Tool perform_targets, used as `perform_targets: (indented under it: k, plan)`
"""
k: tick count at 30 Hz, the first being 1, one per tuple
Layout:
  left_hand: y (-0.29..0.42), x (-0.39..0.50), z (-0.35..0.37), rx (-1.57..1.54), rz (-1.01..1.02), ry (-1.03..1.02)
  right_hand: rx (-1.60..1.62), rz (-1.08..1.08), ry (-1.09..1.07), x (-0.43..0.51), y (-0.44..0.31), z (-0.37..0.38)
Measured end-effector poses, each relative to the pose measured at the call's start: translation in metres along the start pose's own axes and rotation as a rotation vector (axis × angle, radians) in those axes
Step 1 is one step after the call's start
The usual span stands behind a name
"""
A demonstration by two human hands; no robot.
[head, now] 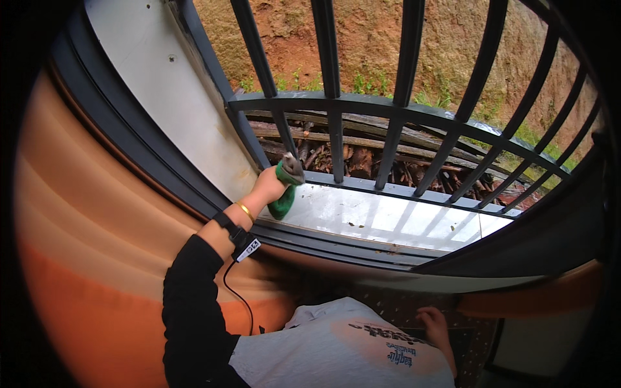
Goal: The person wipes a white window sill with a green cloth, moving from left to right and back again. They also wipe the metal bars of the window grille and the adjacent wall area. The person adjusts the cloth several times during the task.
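Observation:
My left hand (269, 186) is closed around a green and grey cloth (286, 191), reaching over the left end of the window sill. The cloth's grey part rests against or close to a bar of the dark metal window grille (335, 140), and its green part hangs below the hand. A gold bangle (246, 212) and a black strap with a device (237, 236) and cable are on the left forearm. My right hand (431, 319) hangs low at the right beside the grey shirt, its fingers partly curled; no object shows in it.
The pale, wet-looking sill (378, 212) bears bits of debris, with dark sliding-window tracks (339, 238) before it. An orange curtain (92, 218) hangs at the left. Beyond the grille lie stacked wood (361, 162) and an earth bank (368, 43). A dark frame (514, 233) stands at right.

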State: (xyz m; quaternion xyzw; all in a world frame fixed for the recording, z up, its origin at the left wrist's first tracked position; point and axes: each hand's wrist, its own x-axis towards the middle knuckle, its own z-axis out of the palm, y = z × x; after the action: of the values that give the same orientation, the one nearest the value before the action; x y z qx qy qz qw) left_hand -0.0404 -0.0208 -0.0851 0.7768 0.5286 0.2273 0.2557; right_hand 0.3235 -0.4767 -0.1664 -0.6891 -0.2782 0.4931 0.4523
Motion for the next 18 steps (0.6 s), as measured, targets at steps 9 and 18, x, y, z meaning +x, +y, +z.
perform_targets:
  k: [9,18]
  plan:
    - [0.137,0.065,0.051,-0.448,0.454,0.47,0.02,0.016,-0.016,-0.003,-0.012,0.003]
    - [0.077,0.056,0.125,-0.054,0.152,0.324,0.045,0.139,0.111,-0.043,0.004,0.005]
